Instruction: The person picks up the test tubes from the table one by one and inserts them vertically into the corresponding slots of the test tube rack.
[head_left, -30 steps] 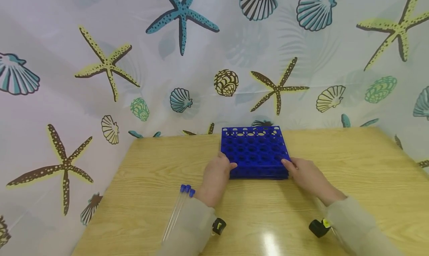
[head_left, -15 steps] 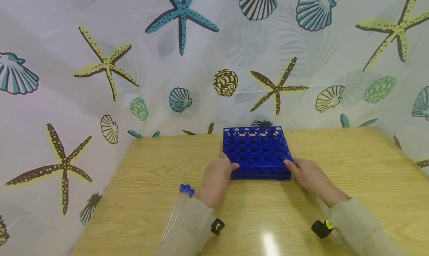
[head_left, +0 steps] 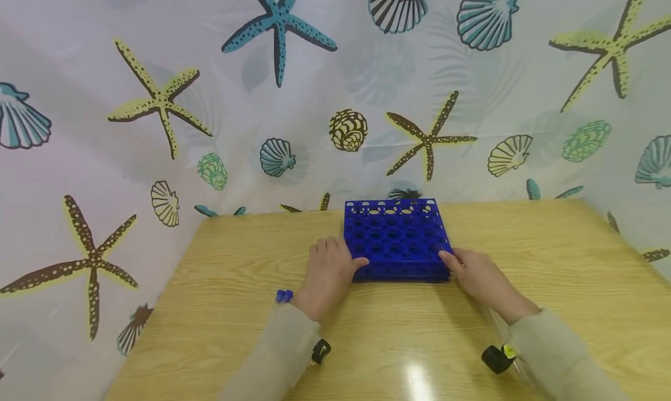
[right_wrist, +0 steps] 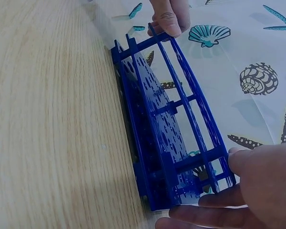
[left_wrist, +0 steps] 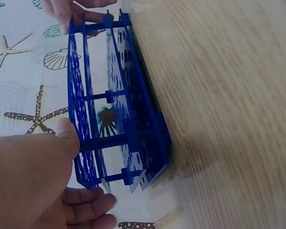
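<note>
A blue tiered test tube rack (head_left: 395,238) stands on the wooden table, its rows of holes facing up; the left wrist view shows its open end frame (left_wrist: 109,140). At its near left corner is my left hand (head_left: 325,273), thumb against the edge and fingers loosely extended beside the end, spread apart from one another. My right hand (head_left: 482,278) holds the near right corner, thumb on the top edge. In the right wrist view its fingers (right_wrist: 219,214) reach round the rack's end.
Clear tubes with blue caps (head_left: 284,296) lie left of my left wrist, partly hidden by the sleeve. More clear tubing (head_left: 500,325) shows beneath my right forearm. A curtain (head_left: 293,115) printed with starfish and shells hangs behind the table (head_left: 251,243).
My left hand has loosened from the rack's corner, its fingers spreading out to the left. The right hand keeps its hold. The rack shifted slightly right, then the whole view slid a little.
</note>
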Available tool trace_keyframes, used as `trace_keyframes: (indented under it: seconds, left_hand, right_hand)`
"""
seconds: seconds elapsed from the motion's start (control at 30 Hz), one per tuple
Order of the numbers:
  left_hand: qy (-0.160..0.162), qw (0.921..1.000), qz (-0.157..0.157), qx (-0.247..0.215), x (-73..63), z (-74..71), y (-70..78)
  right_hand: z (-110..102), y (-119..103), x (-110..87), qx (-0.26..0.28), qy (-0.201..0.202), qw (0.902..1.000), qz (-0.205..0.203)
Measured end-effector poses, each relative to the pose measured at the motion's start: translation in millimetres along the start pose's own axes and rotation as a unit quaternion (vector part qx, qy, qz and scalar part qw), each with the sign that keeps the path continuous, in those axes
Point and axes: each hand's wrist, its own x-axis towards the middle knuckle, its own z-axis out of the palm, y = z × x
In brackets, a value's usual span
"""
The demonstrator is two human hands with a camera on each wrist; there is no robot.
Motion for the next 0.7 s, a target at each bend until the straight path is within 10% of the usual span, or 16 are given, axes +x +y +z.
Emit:
trace_keyframes:
  seconds: [0.3,0.7]
  left_hand:
    - [-0.055,0.9985,-0.003,-0.007,-2.0,8.7,-5.5]
    - [-0.037,0.9993,0.005,-0.003,-0.4,12.1,-5.2]
  right_hand:
    - [2,0,-0.6,0.005,-0.015,0.9998,0.009]
    - [1,-2,-1.2,0.006,-0.004,0.9999,0.010]
